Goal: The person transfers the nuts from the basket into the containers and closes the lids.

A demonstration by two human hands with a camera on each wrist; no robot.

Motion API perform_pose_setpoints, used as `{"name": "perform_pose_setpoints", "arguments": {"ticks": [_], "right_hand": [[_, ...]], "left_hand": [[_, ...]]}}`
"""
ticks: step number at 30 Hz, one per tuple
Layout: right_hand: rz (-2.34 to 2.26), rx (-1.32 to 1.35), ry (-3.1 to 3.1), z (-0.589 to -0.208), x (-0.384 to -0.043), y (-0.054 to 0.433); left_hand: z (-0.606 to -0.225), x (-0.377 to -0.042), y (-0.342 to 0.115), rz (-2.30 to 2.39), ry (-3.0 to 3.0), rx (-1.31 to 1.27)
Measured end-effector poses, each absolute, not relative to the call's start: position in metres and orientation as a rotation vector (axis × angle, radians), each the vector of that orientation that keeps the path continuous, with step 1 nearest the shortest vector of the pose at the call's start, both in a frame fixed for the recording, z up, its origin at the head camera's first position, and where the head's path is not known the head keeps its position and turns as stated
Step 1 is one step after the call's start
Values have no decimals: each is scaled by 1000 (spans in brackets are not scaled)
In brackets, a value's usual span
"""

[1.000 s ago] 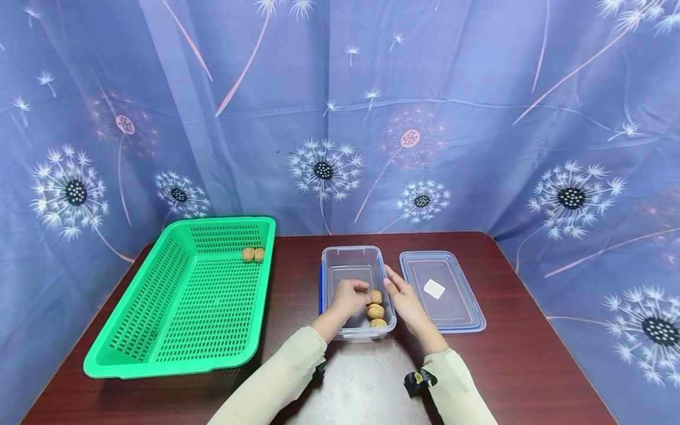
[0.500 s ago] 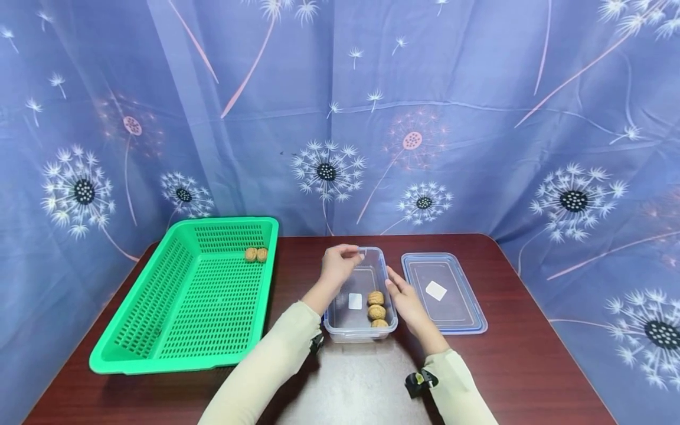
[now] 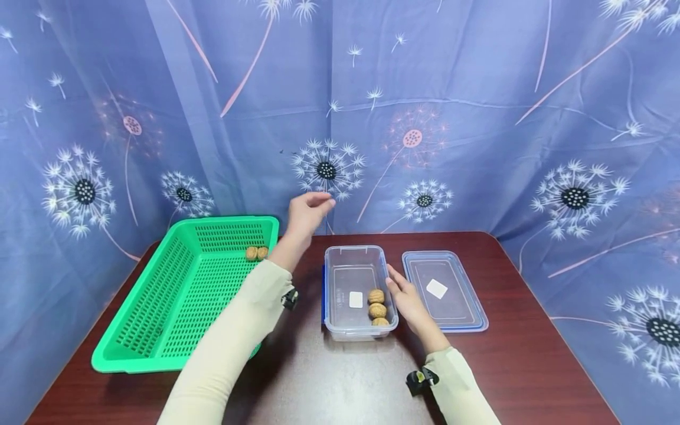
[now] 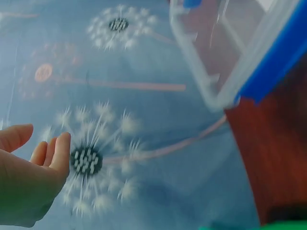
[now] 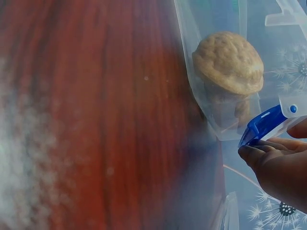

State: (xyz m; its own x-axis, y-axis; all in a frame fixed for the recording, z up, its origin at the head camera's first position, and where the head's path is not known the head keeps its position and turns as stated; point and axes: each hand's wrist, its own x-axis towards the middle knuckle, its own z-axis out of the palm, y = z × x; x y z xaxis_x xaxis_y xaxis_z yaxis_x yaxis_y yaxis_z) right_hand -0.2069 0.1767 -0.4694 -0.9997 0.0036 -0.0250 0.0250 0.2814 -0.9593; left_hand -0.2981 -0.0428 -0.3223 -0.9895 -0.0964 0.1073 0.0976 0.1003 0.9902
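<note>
A transparent food container (image 3: pixel 355 332) with blue clips stands on the table, uncovered. Three walnuts (image 3: pixel 377 310) line its right side; one walnut (image 5: pixel 229 62) shows large through the wall in the right wrist view. My right hand (image 3: pixel 410 302) holds the container's right side, fingers against a blue clip (image 5: pixel 263 125) with the thumb near the rim. Raised between the container and the green basket (image 3: pixel 175 365), my left hand (image 3: pixel 307 215) holds nothing; its loosely bent fingers (image 4: pixel 60 152) are apart from the thumb. Two walnuts (image 3: pixel 257 254) lie in the basket's far right corner.
The container's lid (image 3: pixel 451 295), clear with a blue edge and a white label, lies flat to the right. A blue dandelion-print curtain (image 3: pixel 457 106) hangs behind the dark red table (image 3: pixel 531 354). The left sleeve (image 3: pixel 228 342) passes over the basket's right edge.
My left hand has left the walnuts in the container, risen over its far left corner and moved left toward the basket. My right hand has stayed at the container's side.
</note>
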Motion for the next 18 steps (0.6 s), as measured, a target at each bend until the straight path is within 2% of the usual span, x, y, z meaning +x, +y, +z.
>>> {"name": "perform_pose_setpoints", "arguments": {"ticks": [8, 18], "right_hand": [[-1873, 30, 2500, -472, -206, 176], [-1905, -5, 2487, -471, -207, 176]], "left_hand": [[-305, -309, -97, -2062, -2091, 35], [-337, -320, -166, -2031, -2090, 198]]}}
